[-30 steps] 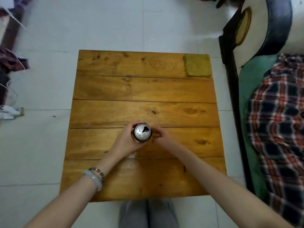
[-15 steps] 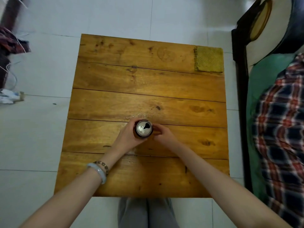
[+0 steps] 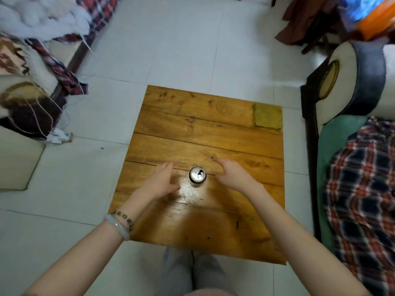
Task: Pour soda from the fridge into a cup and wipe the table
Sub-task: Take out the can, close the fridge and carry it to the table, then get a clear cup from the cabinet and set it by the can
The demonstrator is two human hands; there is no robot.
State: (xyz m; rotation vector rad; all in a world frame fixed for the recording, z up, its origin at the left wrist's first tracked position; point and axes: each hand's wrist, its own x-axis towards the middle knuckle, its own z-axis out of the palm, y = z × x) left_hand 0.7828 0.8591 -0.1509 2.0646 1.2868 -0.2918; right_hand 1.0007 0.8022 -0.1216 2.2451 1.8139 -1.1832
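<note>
An opened soda can (image 3: 197, 174) stands upright near the middle of the wooden table (image 3: 213, 227), its silver top facing the camera. My left hand (image 3: 160, 183) hovers just left of the can with fingers relaxed, not touching it. My right hand (image 3: 233, 174) is spread to the can's right, also apart from it. A yellow-green cloth (image 3: 267, 116) lies flat at the table's far right corner. No cup is in view.
A sofa with a green cover and plaid cloth (image 3: 363, 189) borders the table on the right. Pillows and tangled fabric (image 3: 32, 86) lie on the left. White tiled floor (image 3: 181, 50) stretches beyond the table. My knees (image 3: 188, 272) sit at its near edge.
Both hands have let go of the can and drawn apart to its sides. The camera has tilted up, showing more of the room.
</note>
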